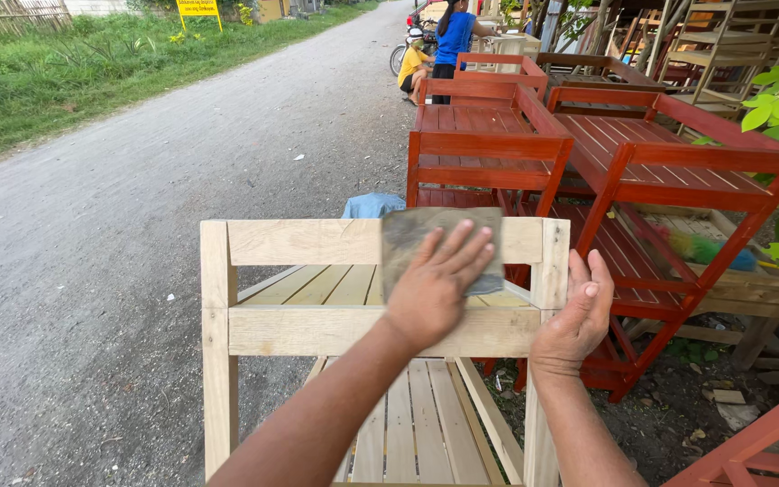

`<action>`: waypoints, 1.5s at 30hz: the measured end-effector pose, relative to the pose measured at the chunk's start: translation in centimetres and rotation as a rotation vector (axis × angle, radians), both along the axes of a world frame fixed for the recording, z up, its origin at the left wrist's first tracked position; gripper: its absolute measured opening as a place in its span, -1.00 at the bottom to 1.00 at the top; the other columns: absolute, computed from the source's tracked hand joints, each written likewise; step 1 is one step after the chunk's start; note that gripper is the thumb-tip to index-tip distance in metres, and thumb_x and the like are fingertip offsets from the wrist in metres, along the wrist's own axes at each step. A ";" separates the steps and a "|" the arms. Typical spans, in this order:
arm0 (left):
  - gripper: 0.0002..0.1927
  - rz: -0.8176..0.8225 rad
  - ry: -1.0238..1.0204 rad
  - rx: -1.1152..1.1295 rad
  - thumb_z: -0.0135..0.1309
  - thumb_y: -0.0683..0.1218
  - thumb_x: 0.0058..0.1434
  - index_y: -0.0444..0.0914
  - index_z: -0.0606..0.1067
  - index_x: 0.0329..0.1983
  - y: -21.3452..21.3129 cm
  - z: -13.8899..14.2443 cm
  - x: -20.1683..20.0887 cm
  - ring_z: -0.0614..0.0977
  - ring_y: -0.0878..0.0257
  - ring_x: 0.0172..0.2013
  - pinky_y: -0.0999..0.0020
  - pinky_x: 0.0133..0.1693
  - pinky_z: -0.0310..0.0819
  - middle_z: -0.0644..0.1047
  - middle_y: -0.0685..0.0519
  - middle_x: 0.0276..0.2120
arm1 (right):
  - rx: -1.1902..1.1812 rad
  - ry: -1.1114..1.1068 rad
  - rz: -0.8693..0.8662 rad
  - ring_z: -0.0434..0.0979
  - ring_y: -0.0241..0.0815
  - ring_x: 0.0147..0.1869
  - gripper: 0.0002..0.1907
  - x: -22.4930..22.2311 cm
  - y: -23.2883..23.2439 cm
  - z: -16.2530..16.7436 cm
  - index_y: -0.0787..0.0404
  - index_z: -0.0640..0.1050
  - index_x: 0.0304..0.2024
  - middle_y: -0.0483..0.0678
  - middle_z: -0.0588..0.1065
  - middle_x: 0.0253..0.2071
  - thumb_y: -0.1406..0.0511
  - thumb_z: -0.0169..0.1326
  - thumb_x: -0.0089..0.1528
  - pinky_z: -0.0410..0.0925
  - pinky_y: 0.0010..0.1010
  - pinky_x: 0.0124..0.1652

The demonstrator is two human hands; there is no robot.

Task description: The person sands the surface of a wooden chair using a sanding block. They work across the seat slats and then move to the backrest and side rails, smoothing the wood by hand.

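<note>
— Roadside gravel [92,298] runs under everything, grey and dusty, and nearest the camera stands an unpainted wooden rack [335,329]. Where are the hands on it?

— Left hand [435,287] lies flat, fingers spread, pressing a worn grey-brown sheet of sandpaper [426,236] against the rack's top rail. Right hand [577,316] is open too, palm braced on the corner post [552,261], gripping nothing. Hands sit apart, one on the rail, one on the post.

— How far along would you judge the sanding?

— Hard to say. All the wood is bare and pale, with no stain anywhere. The rail left of the sheet looks fairly smooth, though I cannot tell sanded from unsanded grain at this size. The sheet sits on the right half of the top rail; the lower rail, the slats and the legs show no sign either way.

— And the rack itself?

— Two slatted shelves, square posts, light pine colour, a few knots.

— Beyond it?

— Red-painted racks [489,144] of the same build, stacked just behind. Farther off, people [448,41] by a motorbike, and a grass verge [65,63] across the road.
</note>
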State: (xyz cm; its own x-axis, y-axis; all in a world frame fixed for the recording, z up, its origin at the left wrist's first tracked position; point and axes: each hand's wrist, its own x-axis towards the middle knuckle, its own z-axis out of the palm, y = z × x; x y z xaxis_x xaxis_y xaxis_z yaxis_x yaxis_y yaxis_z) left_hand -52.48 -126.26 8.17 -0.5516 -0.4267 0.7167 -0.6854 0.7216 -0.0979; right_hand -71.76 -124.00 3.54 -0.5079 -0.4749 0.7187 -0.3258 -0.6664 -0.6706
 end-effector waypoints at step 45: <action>-0.47 -0.112 0.335 0.304 -0.05 -0.12 0.22 -0.28 0.42 0.29 4.6 -3.2 -9.3 0.34 0.06 0.38 -0.23 0.35 -0.18 0.44 -0.17 0.30 | -0.027 -0.190 0.241 0.41 0.22 0.43 -0.20 -1.8 -0.3 0.3 0.52 0.23 0.31 0.45 0.35 0.31 -0.11 -0.42 0.47 0.33 -0.06 0.38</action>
State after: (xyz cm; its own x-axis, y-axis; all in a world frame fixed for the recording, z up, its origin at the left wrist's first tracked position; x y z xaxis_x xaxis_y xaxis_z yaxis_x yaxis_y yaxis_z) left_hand -61.76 -121.68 5.01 -0.3653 -0.5964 0.7147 -0.5594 0.7543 0.3436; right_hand -73.53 -124.29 3.80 -0.5095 -0.5803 0.6354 -0.0264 -0.7275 -0.6856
